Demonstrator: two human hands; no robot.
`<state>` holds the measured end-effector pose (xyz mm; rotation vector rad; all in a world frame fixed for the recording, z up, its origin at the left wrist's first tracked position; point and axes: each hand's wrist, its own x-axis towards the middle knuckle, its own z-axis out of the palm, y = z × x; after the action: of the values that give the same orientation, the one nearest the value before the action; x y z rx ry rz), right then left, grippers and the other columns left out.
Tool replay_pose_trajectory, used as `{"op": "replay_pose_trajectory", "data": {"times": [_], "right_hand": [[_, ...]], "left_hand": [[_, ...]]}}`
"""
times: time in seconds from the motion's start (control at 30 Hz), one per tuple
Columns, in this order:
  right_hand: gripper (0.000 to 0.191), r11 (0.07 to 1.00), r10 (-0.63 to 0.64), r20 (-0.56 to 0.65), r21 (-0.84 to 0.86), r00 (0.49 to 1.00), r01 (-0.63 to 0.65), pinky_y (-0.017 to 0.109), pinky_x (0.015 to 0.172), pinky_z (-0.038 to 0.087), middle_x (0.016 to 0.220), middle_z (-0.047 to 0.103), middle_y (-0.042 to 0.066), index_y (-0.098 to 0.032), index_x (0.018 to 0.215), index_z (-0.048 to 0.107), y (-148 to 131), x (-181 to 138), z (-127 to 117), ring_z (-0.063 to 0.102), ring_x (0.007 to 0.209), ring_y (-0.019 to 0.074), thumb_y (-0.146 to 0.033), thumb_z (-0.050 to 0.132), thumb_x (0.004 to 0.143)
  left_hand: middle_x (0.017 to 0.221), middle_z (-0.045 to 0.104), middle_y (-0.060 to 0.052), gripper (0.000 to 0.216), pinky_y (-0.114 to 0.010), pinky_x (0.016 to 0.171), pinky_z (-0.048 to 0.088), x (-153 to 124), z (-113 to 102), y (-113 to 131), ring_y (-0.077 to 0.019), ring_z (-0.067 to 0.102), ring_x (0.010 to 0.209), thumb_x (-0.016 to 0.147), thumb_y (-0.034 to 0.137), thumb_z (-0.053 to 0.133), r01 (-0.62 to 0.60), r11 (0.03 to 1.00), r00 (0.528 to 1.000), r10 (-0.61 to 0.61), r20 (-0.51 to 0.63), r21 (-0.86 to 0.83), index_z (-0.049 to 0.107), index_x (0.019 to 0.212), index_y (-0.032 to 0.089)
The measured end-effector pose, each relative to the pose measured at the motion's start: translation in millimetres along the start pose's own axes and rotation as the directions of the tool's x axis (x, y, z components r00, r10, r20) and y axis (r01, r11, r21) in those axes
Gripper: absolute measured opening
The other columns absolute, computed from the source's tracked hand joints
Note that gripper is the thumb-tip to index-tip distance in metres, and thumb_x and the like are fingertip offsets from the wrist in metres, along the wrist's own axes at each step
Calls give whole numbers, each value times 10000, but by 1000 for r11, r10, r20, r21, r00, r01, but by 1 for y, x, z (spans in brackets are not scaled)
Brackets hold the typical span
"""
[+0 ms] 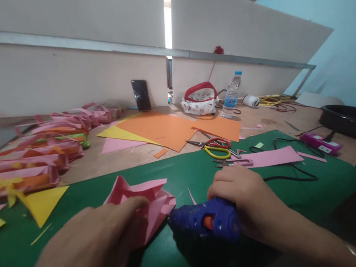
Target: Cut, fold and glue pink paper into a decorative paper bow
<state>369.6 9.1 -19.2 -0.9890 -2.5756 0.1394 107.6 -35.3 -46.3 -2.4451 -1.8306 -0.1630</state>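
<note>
My left hand (94, 236) grips a folded pink paper piece (152, 208), with the thumb pressed over its near side. In my right hand (239, 188) is a blue hot glue gun (206, 219), its handle wrapped by my fingers. The gun's dark nozzle points left and meets, or nearly meets, the right edge of the pink paper. Both are low over a green mat (189, 174). Beyond my right hand lie small thread snips (236, 162), a flat pink paper strip (275, 157) and yellow-handled scissors (217, 152).
Orange sheets (162, 127) lie further back. Folded pink paper pieces (42, 156) line the left side, near yellow paper scraps (42, 203). A phone (141, 94), pouch (197, 105) and water bottle (231, 96) stand at the back. A black cord (302, 177) crosses the mat near a purple power strip (321, 142).
</note>
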Motion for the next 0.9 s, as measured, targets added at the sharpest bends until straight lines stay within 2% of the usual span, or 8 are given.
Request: {"op": "replay_pose_trajectory", "data": {"times": [0.07,0.13,0.27,0.43,0.53,0.77,0.9], "right_hand": [[51,1000,-2,25,-26,1000,2,264,564,251,691,533,-3,-184,704,584,3,4,-1,442,647,135,-170,625,676],[38,1000,-11,53,-28,999,12,258,564,261,693,545,4,-180,704,592,5,9,-4,459,649,135,-193,626,692],[47,999,-37,108,-10,993,38,246,569,285,692,566,14,-174,699,604,5,26,-6,489,654,136,-217,613,717],[129,999,-27,171,-12,985,30,229,531,281,655,564,7,-166,636,581,-5,46,-3,489,612,123,-258,627,714],[104,999,-15,217,-25,976,22,221,512,276,641,575,4,-172,626,584,-10,53,-4,486,585,118,-241,625,692],[16,989,118,255,-115,960,-91,210,478,266,612,602,-2,-186,609,616,-4,64,-14,499,550,116,-199,624,602],[16,996,86,286,-47,954,-76,209,456,256,563,590,-12,-190,574,620,-10,67,-13,490,525,108,-194,609,584]], "left_hand": [[686,666,24,261,-270,499,340,1,3,-3,-176,604,577,843,309,379,63,997,998,-62,-22,51,555,1036,321],[703,666,26,278,-263,504,338,1,4,-3,-169,601,577,832,332,418,75,995,996,-72,-47,72,519,1091,327],[682,633,26,190,-268,523,319,2,-1,3,-159,575,565,845,323,404,101,991,993,-96,-64,83,540,972,283],[620,551,24,208,-285,509,222,5,-10,9,-170,530,563,847,334,387,55,995,996,-61,62,85,483,689,239],[622,535,20,182,-292,516,179,5,-13,11,-183,508,564,813,350,443,55,995,991,-64,119,83,478,673,239],[655,537,-9,147,-306,535,170,2,-14,16,-195,489,592,796,273,458,41,993,997,-47,55,111,464,658,224],[675,567,-11,126,-303,537,189,5,-14,15,-202,510,610,792,248,451,48,996,994,-55,99,77,500,677,228]]}}
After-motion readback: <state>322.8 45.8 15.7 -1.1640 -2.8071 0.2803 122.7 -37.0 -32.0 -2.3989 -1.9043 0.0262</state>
